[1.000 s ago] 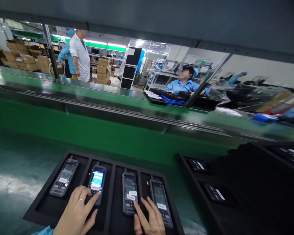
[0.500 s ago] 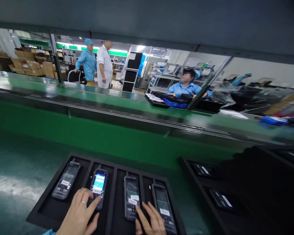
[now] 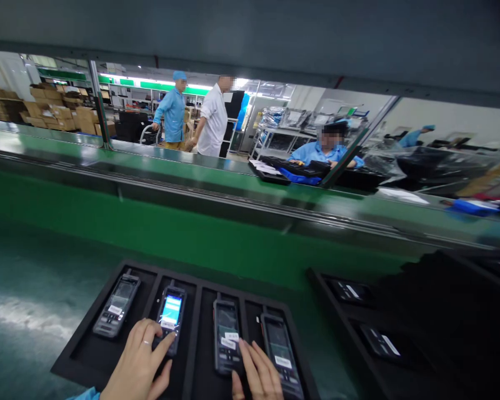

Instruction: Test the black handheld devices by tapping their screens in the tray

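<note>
A black foam tray [image 3: 191,339] holds several handheld radios with stub antennas, screens and keypads, each in its own slot. My left hand [image 3: 139,361] lies over the second radio [image 3: 173,314] from the left, whose screen glows blue and white. Its index fingertip touches the keypad, fingers apart, gripping nothing. My right hand [image 3: 258,372] rests with fingers stretched out at the right edge of the third radio [image 3: 225,333], which has a dark screen and white labels. Just right of that hand is the fourth radio [image 3: 281,347], partly covered. The leftmost radio [image 3: 117,305] is dark.
At the right, another black foam tray [image 3: 314,283] holds labelled radios [image 3: 381,341]. Behind the green bench [image 3: 25,266] runs a raised green ledge [image 3: 216,172]. Beyond it, a person in blue [image 3: 325,147] sits, and two others stand near cardboard boxes [image 3: 50,111].
My right fingers have shifted slightly from the third radio's keypad toward its right edge. My left hand stays on the lit radio. In the background, the two standing people have moved right.
</note>
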The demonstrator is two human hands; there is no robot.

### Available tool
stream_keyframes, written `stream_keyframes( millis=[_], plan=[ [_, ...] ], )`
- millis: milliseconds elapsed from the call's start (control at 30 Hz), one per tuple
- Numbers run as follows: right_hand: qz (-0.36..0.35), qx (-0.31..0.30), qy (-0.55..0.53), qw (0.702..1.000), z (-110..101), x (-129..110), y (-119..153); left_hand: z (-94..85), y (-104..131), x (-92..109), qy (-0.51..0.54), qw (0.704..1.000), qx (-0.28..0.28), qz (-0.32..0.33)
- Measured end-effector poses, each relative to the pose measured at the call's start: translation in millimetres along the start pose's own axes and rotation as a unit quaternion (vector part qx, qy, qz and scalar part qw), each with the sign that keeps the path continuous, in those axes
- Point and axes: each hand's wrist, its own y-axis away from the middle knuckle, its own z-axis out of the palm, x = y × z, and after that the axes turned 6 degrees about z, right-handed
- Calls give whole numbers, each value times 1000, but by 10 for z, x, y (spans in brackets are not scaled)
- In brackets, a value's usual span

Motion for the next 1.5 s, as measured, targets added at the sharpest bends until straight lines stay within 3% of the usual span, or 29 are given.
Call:
stream_keyframes(
  millis=[200, 300, 400, 600, 733, 967, 1167, 1500],
  plan=[
    [-76, -89, -43, 992, -16, -513, -459, -55, -40, 39, -1, 1000, -30, -8],
    [-60, -151, -61, 985, 41, -827, -756, -64, -57, 37, -12, 1000, -22, -1],
    [-62, -182, -63, 979, 177, -996, -928, -48, -66, 31, -12, 1000, -12, 1],
    [-68, -159, -58, 983, 388, -930, -915, 2, -43, 22, 10, 1000, 20, -13],
    [-65, -146, -62, 985, 368, -905, -901, 22, 3, 12, 11, 999, 22, -35],
    [-91, -182, -14, 979, 315, -949, -916, 2, 30, 1, -1, 999, 15, -44],
    [-61, -150, -42, 986, 320, -880, -899, -2, 19, 4, 8, 999, 15, -38],
    [-39, -158, -79, 983, 335, -881, -883, 43, 15, 4, 4, 1000, 6, -24]
  ],
)
